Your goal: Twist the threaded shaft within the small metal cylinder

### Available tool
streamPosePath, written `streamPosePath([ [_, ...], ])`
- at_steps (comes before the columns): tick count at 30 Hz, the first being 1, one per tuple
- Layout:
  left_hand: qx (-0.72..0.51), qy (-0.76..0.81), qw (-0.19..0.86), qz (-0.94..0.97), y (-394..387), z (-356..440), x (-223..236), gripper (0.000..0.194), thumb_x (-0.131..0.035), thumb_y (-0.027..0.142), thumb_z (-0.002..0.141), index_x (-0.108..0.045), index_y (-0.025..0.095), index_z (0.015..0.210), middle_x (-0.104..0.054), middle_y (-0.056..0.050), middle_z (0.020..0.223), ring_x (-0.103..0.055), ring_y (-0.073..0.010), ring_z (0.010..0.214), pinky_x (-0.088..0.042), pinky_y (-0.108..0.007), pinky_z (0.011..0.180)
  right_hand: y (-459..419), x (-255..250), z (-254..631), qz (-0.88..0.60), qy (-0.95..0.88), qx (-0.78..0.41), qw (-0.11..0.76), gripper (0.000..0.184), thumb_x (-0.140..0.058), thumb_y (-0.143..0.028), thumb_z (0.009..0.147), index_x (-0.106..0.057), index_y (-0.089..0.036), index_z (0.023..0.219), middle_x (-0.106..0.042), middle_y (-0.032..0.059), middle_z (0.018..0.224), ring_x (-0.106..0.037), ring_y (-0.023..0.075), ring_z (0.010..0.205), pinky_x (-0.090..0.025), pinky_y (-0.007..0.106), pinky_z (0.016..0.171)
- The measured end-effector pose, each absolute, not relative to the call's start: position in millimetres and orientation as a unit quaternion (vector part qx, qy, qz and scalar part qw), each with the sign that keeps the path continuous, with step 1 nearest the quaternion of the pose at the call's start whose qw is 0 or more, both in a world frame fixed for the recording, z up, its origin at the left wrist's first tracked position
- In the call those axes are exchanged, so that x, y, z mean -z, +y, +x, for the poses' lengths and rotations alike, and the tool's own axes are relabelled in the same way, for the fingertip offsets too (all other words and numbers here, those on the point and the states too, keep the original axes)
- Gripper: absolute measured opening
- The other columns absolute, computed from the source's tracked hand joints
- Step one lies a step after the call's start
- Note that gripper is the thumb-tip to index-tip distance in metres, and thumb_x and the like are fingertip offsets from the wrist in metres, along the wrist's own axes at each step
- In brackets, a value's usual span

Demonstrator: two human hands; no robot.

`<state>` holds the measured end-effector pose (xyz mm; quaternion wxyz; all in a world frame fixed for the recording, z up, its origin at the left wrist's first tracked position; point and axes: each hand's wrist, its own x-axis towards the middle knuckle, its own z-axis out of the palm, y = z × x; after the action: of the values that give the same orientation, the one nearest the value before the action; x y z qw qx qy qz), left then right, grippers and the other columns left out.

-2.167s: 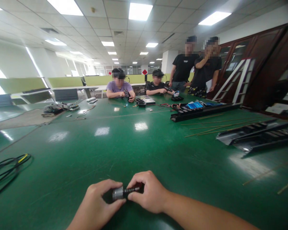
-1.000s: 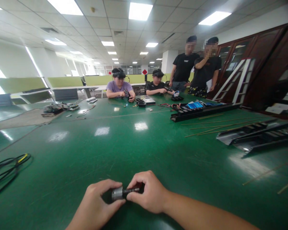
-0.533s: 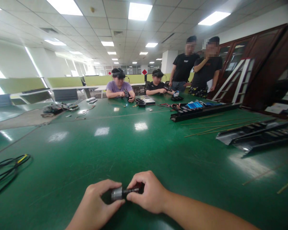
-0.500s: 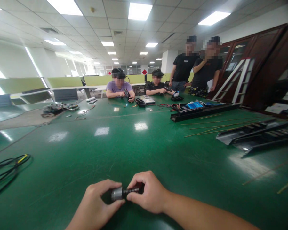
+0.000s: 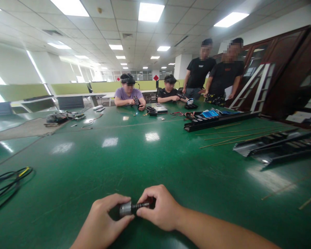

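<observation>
Your left fingers [image 5: 122, 198] grasp the cylinder [image 5: 125, 209]; your right fingers [image 5: 146, 194] pinch the shaft [image 5: 143, 205], toward the bench's [image 5: 134, 166] near edge. Hold both parts in one line with even, light pressure: tilting could bind them, and a loose grip may let the cylinder roll.

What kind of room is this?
It looks like an office, maybe used as a workshop: there are low yellow-green dividers, a big green table and a stepladder.
</observation>
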<state>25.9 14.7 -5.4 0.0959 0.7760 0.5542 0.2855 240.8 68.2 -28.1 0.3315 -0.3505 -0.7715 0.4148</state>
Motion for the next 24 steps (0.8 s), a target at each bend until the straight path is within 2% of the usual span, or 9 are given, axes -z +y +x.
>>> streamPosePath([
  [24, -0.288, 0.552, 0.067, 0.78, 14.5, 24.5, 5.1, 0.021, -0.078, 0.032, 0.074, -0.076, 0.027, 0.094, -0.078, 0.0, 0.088, -0.075, -0.0206, 0.08, -0.06, -0.025, 0.073, 66.9, 26.7, 241.4, -0.347, -0.767, -0.416, 0.344, 0.009, -0.074, -0.024, 0.072, -0.075, -0.017, 0.077, -0.066, -0.0013, 0.063, -0.054, 0.0109, 0.056, -0.037, 0.021, 0.054],
])
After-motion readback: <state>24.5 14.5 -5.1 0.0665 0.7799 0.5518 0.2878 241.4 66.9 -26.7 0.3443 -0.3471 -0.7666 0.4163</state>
